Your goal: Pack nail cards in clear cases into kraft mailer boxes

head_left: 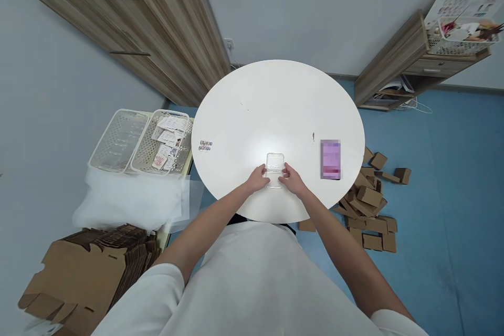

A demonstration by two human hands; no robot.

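A small clear plastic box [274,161] lies opened out on the white table, its two halves one above the other with the hinge across the middle. My left hand [257,178] grips its left edge near the hinge, fingers bent and thumb on the nearer half. On the opposite edge, my right hand [292,179] holds it the same way. Nothing can be made out inside the box. To the left lies a small sheet of colourful nail-like pieces [205,146]. A blurred purple rectangular thing [331,159] lies on the right.
Left of the round table [275,94] stand a basket of clear plastic pieces [122,139] and a basket of cards [173,139]. Nearer are white plastic bags [129,199] and flattened cardboard boxes [79,273]. Folded brown boxes [370,197] are heaped on the floor at right.
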